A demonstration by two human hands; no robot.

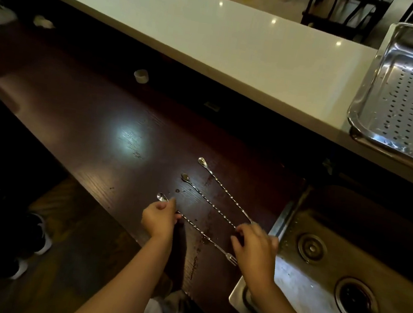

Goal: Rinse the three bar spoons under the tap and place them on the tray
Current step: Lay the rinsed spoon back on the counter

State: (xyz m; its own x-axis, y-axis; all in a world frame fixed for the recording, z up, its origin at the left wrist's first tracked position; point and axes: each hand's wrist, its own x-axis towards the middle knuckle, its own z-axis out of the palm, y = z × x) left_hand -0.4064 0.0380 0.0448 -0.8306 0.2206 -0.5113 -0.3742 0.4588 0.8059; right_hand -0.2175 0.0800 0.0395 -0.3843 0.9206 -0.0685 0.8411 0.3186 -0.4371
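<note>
Three long twisted steel bar spoons lie side by side on the dark wooden counter [95,122]. The nearest spoon [204,231] has a small fork at its right end. My left hand [160,219] pinches it just behind the bowl. The middle spoon [207,200] and the far spoon [224,189] run under my right hand [254,243], whose fingers curl over their handle ends. Whether that hand grips them is unclear. The perforated steel tray [409,103] rests on the white upper counter at the right.
A steel sink [344,254] with two drains lies right of the spoons; no tap is in view. The white bar top [190,24] runs along the back. A small white cup [141,75] stands on the dark counter. Shoes on the floor at the lower left.
</note>
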